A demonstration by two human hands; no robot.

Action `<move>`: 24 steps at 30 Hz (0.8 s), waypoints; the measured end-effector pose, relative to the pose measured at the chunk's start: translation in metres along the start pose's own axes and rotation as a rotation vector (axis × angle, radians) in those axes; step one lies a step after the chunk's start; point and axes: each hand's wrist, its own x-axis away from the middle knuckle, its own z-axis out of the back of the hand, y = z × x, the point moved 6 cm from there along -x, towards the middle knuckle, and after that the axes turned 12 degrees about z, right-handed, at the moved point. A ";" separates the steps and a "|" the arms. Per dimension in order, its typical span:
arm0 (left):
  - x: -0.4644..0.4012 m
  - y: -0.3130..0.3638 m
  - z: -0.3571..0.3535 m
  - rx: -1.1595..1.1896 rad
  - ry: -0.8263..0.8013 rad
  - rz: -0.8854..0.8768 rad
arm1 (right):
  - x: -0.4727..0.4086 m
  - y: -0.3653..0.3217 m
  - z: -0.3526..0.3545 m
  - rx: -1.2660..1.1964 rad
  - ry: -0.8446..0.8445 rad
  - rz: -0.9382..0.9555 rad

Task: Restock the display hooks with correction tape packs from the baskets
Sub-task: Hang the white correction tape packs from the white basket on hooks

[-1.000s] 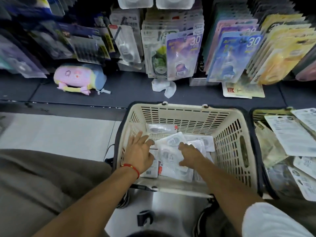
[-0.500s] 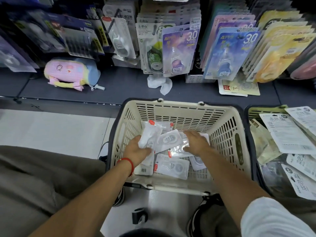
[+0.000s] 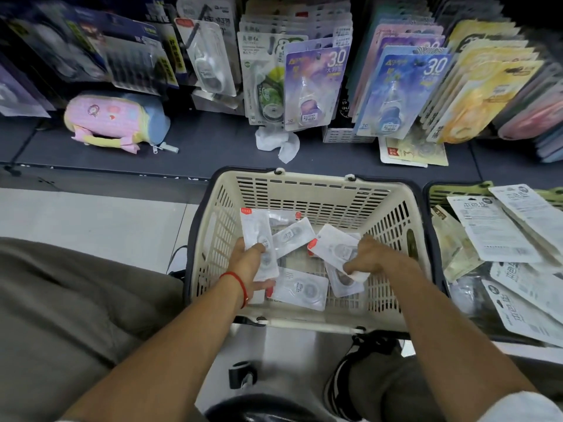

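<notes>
A cream plastic basket (image 3: pixel 307 185) stands on the floor in front of me with clear correction tape packs in it. My left hand (image 3: pixel 248 263), with a red string on the wrist, grips a small stack of those packs (image 3: pixel 259 239) upright at the basket's left side. My right hand (image 3: pixel 373 257) pinches another clear pack (image 3: pixel 335 248) with a red corner tab, lifted off the bottom. One more pack (image 3: pixel 300 289) lies flat on the basket floor between my hands. Display hooks above carry hanging carded tape packs (image 3: pixel 313 86).
A second basket (image 3: pixel 438 190) at the right holds white printed packs. On the dark low shelf lie a pink pencil case (image 3: pixel 112 117), a crumpled tissue (image 3: pixel 278 143) and a loose yellow card (image 3: pixel 414 152). My knees and shoes sit below the basket.
Both hands have lifted packs off the basket floor. The left stack now stands upright and higher; the right hand has drawn a pack up and to the right.
</notes>
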 end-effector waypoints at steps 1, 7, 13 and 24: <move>0.000 -0.003 -0.004 0.018 -0.020 0.009 | 0.007 -0.002 0.005 -0.023 -0.026 -0.023; 0.011 -0.016 -0.034 0.095 -0.264 0.041 | 0.032 -0.072 0.013 -0.315 -0.102 0.258; 0.008 0.001 -0.015 0.113 -0.184 -0.118 | 0.006 -0.134 -0.027 -0.506 -0.175 0.527; 0.022 0.028 0.036 -0.083 0.106 -0.359 | -0.094 -0.115 -0.095 0.508 0.177 0.415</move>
